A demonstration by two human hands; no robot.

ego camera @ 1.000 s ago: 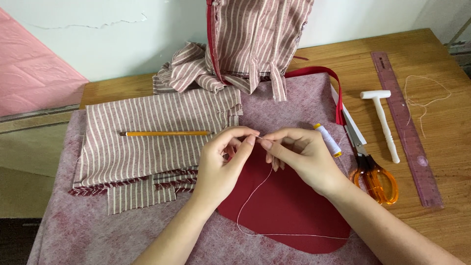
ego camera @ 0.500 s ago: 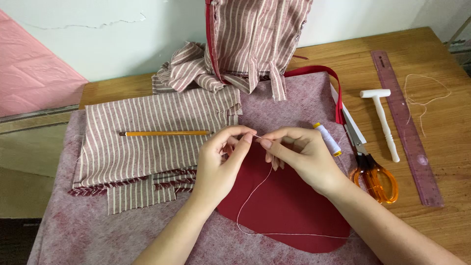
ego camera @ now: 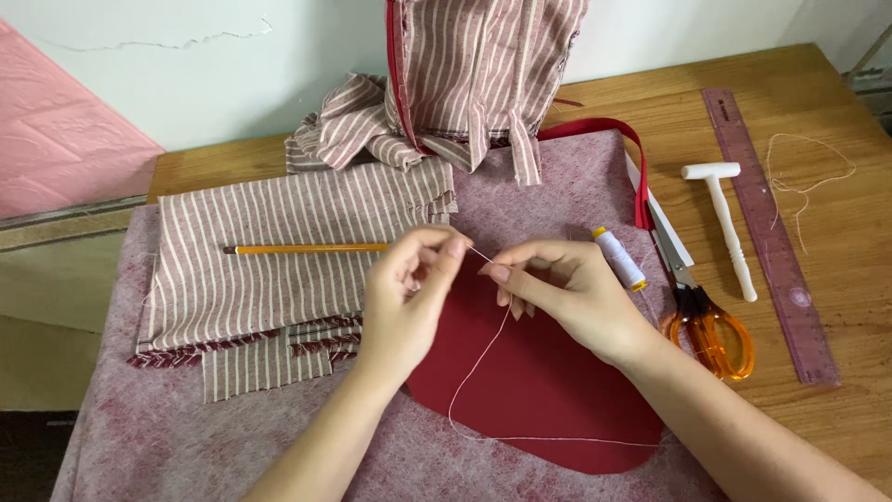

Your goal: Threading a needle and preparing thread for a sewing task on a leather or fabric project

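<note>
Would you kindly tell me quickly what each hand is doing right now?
Left hand: fingertips pinched shut on the thread; whether a needle is there cannot be told.
Right hand: pinched shut on the same thread.

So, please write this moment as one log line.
left hand: pinches thread | right hand: pinches thread | below: red fabric | nearby: scissors

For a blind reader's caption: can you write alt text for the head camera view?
Two hands, the left hand and right hand, pinch a pale thread between them above a dark red fabric piece. Striped cloth, a pencil, a thread spool and orange-handled scissors lie around.
</note>
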